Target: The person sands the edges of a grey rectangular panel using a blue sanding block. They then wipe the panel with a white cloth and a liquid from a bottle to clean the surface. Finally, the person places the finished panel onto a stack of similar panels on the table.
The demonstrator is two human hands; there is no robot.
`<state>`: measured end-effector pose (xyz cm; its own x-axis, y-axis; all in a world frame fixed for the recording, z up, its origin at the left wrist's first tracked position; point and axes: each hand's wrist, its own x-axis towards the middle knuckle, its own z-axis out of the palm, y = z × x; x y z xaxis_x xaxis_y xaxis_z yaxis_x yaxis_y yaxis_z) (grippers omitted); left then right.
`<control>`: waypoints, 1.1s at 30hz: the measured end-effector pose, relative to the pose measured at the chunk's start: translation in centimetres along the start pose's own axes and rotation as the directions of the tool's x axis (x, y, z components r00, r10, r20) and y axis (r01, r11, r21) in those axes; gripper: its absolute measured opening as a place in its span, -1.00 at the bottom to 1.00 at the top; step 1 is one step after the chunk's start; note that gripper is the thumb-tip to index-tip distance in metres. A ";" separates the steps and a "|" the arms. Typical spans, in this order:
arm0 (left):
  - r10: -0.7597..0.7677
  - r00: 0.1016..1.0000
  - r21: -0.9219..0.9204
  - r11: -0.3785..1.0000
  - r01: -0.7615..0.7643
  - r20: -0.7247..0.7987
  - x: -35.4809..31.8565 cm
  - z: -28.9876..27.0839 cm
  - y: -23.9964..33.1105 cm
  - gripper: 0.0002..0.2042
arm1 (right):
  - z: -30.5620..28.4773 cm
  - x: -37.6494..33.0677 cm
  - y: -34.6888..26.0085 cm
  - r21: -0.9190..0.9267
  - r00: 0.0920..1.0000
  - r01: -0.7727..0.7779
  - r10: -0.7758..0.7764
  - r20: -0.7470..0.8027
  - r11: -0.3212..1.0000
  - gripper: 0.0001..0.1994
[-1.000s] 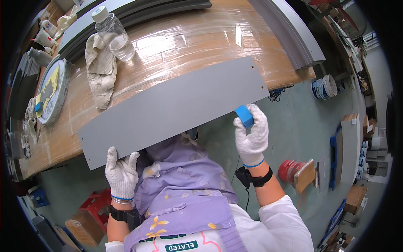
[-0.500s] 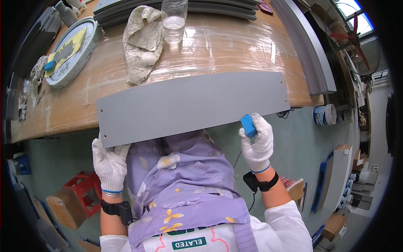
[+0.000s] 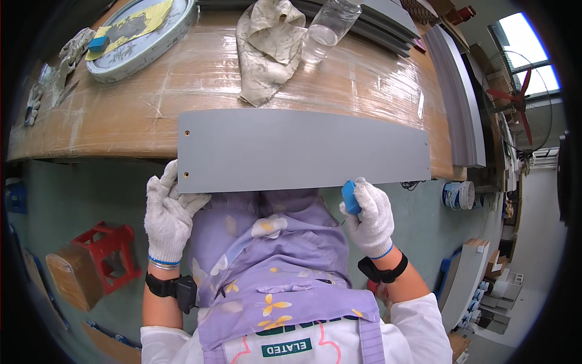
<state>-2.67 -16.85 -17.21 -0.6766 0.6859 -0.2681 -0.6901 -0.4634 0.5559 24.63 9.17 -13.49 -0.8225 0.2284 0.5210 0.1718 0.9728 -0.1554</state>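
At the bench edge point(image 3: 91, 148), we best steady the gray panel point(image 3: 297, 148), left hand point(image 3: 168, 221) spread wide, right hand point(image 3: 371, 215) pinching a blue block point(image 3: 350, 198).

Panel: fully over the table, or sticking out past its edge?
Sticking out. The panel reaches past the edge of the table, its near side over the lap. Whether it touches the table: cannot tell.

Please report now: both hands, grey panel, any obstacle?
Left hand at panel, near-left corner. Right hand holding blue block by near edge. Panel extends past table edge. Cloth, bottle beyond; panel top bare.
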 end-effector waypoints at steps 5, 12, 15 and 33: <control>-0.022 0.999 -0.031 0.999 0.020 -0.046 0.6 0.0 -0.2 -0.44 | 3.9 6.9 -7.5 0.168 0.975 0.183 -0.201 0.095 0.969 -0.48; -0.052 0.998 -0.007 0.999 0.052 -0.038 0.9 -1.2 0.6 -0.44 | 1.2 4.6 -4.0 0.017 0.983 0.144 -0.145 0.111 0.989 -0.37; -0.033 0.999 -0.004 0.999 0.033 0.016 1.1 -1.5 0.9 -0.45 | 1.9 5.3 -4.9 0.049 0.978 0.164 -0.169 0.120 0.985 -0.36; -0.156 0.971 0.045 0.988 0.150 0.181 1.5 -2.6 2.4 -0.37 | 7.6 13.4 -14.9 0.244 0.899 0.276 -0.340 0.278 0.930 -0.32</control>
<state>-6.01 -18.35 -18.30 -0.5031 0.8396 -0.2047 -0.7714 -0.3295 0.5444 6.89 -2.56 -10.60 -0.9481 -0.1358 0.2875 -0.1994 0.9582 -0.2052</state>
